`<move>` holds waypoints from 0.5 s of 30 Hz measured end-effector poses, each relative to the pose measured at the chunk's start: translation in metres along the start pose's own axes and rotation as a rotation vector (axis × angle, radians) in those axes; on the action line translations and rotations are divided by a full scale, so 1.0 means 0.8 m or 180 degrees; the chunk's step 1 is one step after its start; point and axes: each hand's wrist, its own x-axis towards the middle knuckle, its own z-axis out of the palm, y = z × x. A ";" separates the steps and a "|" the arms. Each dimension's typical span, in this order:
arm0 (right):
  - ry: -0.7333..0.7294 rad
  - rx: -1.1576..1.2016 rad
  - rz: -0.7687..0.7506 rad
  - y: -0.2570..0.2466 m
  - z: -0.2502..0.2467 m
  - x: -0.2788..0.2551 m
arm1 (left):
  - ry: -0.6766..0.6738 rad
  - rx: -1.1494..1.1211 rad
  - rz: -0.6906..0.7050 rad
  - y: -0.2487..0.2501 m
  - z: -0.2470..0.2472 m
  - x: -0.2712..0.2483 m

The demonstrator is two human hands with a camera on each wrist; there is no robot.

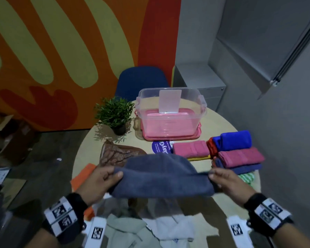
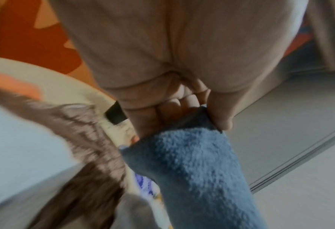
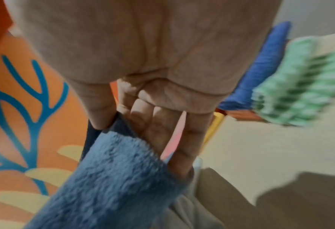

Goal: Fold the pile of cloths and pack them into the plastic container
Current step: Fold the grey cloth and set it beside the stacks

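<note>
Here both hands are raised over the near part of the round surface (image 1: pixel 220 122), palms turned inward. The left hand (image 1: pixel 98 181) pinches the left end of the grey-blue cloth (image 1: pixel 161 176), thumb on top and fingers beneath; the right hand (image 1: pixel 229 181) pinches the right end in the same grip. The cloth is doubled over and stretched between them, long axis running left to right, its folded hump toward the plastic container (image 1: pixel 170 111), which stands open at the far side of the surface with a pink lid beneath it. Folded cloths (image 1: pixel 236 151) are stacked to the right, just in front of the container. The unfolded pile (image 1: pixel 125 228) near the bottom edge is partly hidden by the held cloth and cut off by the frame. Both wrist views are blurred around the edges.
</note>
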 end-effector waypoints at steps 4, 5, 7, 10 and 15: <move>-0.0145 -0.0219 0.0840 0.079 -0.002 -0.024 | 0.0051 0.0079 -0.0569 -0.092 0.014 -0.024; -0.0149 -0.0332 0.0953 0.094 -0.003 -0.023 | 0.0033 0.0141 -0.0616 -0.106 0.017 -0.026; -0.0099 -0.0731 0.0971 0.115 -0.007 -0.013 | 0.0063 0.0268 -0.0689 -0.126 0.022 -0.017; 0.0130 -0.1165 0.0865 0.127 -0.012 0.020 | 0.0285 0.0396 -0.0689 -0.129 0.030 0.009; 0.0537 -0.1470 0.0700 0.127 -0.015 0.078 | 0.0938 0.0487 -0.0762 -0.122 0.042 0.055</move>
